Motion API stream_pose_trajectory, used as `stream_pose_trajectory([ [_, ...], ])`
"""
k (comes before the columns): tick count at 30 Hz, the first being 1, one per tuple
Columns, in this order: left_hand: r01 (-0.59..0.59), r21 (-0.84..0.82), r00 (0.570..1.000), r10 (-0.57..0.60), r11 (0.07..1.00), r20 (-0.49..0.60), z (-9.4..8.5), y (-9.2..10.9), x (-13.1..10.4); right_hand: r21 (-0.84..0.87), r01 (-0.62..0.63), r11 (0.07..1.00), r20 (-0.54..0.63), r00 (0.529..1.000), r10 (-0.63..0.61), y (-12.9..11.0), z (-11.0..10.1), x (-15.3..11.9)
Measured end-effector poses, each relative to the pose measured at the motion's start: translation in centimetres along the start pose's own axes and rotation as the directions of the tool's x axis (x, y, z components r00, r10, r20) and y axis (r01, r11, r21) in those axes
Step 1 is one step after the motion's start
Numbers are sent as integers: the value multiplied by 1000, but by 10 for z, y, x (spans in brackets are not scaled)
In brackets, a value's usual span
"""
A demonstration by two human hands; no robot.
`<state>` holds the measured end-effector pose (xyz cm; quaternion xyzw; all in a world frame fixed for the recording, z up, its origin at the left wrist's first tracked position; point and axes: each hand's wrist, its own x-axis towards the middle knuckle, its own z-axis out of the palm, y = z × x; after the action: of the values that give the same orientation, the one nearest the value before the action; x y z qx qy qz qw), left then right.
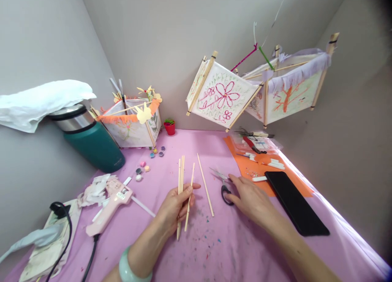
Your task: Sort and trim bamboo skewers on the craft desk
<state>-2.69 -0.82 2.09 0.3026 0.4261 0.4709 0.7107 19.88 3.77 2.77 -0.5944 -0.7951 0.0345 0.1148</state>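
My left hand (179, 206) is closed around several thin wooden sticks (183, 171). They stand out above and below the fingers, and one of them leans apart from the bundle at the thumb. Another wooden stick (206, 186) lies alone on the purple cloth between my hands. My right hand (249, 196) is on the dark-handled scissors (226, 192), thumb at one handle loop and fingertips near the pivot. The scissors lie low at the cloth, blades pointing away to the left and slightly apart. The other handle loop is hidden under my right hand.
A pink glue gun (114, 202), a power strip (45, 241) and a green bottle (94, 141) are at left. Behind stands a painted cloth lantern (131, 130); two more lanterns (219, 94) hang above. A black phone (297, 204) lies right, partly on orange sheets (245, 167).
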Motion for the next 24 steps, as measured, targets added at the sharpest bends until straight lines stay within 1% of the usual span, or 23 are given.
stream_pose_trajectory([
  [2, 0, 53, 1000, -1, 999, 26, 3, -1, -1, -71, -11, 997, -5, 1000, 11, 1, 0, 1],
  [4, 4, 97, 999, -7, 995, 36, 5, -2, -2, -135, -18, 991, -44, 999, 12, -1, 0, 1],
  [7, 12, 143, 999, -16, 990, 32, 6, -2, -3, -149, 2, 989, -121, 993, -20, -5, 1, 0],
  [9, 17, 163, 999, -22, 987, 31, 7, -2, -3, -64, 27, 998, -181, 983, -38, -9, 1, -1],
  [10, 21, 169, 999, -27, 985, 33, 8, -2, -4, 30, 60, 998, -203, 978, -52, -13, 1, -2],
  [11, 25, 176, 999, -32, 984, 35, 9, -2, -4, 159, 105, 982, -208, 976, -71, -18, 1, -3],
  [12, 26, 185, 999, -34, 982, 37, 10, -3, -4, 309, 148, 940, -200, 976, -88, -23, 1, -5],
  [13, 26, 199, 999, -35, 980, 42, 12, -3, -4, 458, 172, 872, -182, 978, -97, -30, 1, -7],
  [14, 21, 218, 998, -33, 976, 49, 14, -4, -4, 587, 170, 792, -159, 983, -93, -37, 1, -8],
  [16, 3, 265, 998, -21, 964, 66, 16, -6, -5, 759, 105, 642, -98, 994, -47, -49, 2, -11],
  [18, -13, 300, 996, -13, 954, 87, 18, -8, -5, 851, 23, 524, -37, 999, 16, -57, 4, -13],
  [20, -20, 316, 995, -13, 949, 102, 19, -9, -5, 903, -31, 428, 14, 999, 43, -60, 6, -13],
  [22, -21, 324, 994, -14, 946, 108, 18, -10, -5, 927, -60, 371, 43, 998, 54, -61, 8, -13],
  [24, -27, 334, 994, -11, 942, 110, 17, -13, -3, 927, -77, 366, 55, 996, 71, -60, 10, -12],
])
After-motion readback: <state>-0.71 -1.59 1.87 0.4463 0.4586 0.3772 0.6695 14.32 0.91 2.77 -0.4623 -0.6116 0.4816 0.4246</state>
